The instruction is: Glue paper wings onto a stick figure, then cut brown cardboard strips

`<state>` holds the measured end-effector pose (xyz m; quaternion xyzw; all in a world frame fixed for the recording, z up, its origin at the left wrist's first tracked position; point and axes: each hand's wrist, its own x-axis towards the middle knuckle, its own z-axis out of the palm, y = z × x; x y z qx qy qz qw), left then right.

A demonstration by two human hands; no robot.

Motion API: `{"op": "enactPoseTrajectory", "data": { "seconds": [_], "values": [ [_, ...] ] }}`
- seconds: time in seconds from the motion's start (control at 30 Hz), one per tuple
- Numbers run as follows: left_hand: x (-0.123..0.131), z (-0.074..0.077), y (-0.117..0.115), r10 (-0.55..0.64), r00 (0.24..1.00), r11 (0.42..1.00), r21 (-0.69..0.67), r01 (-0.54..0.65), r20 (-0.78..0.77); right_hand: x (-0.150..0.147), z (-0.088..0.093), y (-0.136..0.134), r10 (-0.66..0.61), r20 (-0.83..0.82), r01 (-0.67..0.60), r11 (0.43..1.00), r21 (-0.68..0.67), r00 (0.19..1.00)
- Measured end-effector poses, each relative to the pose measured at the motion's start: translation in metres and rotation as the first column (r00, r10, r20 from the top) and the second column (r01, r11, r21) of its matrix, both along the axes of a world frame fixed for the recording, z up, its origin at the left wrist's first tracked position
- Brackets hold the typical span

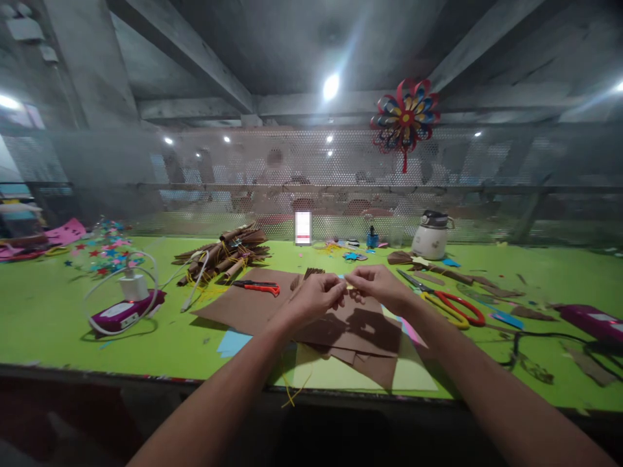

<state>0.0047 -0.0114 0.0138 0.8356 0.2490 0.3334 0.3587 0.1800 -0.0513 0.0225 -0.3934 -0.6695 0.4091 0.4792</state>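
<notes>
My left hand (316, 295) and my right hand (377, 285) meet above a stack of brown paper sheets (341, 327) on the green table (63, 318). Both hands are closed in a pinch on a small yellow piece (349, 286) held between their fingertips; its exact shape is too small to tell. Yellow paper (413, 373) and a blue sheet (232, 342) lie under the brown stack.
An orange utility knife (257, 286) lies left of the hands; red-and-yellow scissors (450, 305) lie right. Brown paper rolls (226, 253), a purple device with white cable (124, 311), a white jar (431, 237) and a paper pinwheel (405, 118) on the mesh screen stand around.
</notes>
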Motion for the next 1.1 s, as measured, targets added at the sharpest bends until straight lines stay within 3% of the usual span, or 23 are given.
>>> {"op": "enactPoseTrajectory", "data": {
  "seconds": [0.23,0.4,0.57,0.73,0.87,1.1],
  "values": [
    [0.001,-0.002,0.003,-0.004,1.0,1.0,-0.004,0.004,-0.006,-0.004,-0.003,0.002,-0.079,0.019,0.079,0.997,-0.008,0.997],
    [-0.001,-0.001,0.002,-0.057,0.998,0.997,-0.055,0.056,-0.024,-0.004,-0.004,0.002,-0.041,0.02,0.042,0.998,-0.056,0.999],
    [0.0,0.001,0.0,-0.025,1.0,0.997,-0.069,0.025,0.0,-0.005,-0.008,0.005,-0.052,-0.03,0.05,0.997,-0.064,0.998],
    [0.0,-0.002,0.001,0.036,0.991,0.975,-0.222,-0.006,0.132,-0.009,-0.01,0.006,0.0,-0.109,-0.006,0.999,-0.054,0.994],
    [-0.002,-0.003,0.001,-0.001,0.974,0.934,-0.348,0.082,0.226,-0.014,-0.012,0.006,-0.015,-0.141,0.017,1.0,0.01,0.99],
    [0.001,0.0,-0.006,-0.018,0.96,0.9,-0.413,0.138,0.281,-0.018,-0.016,0.008,-0.055,-0.166,0.051,0.998,-0.027,0.985]
  ]
}}
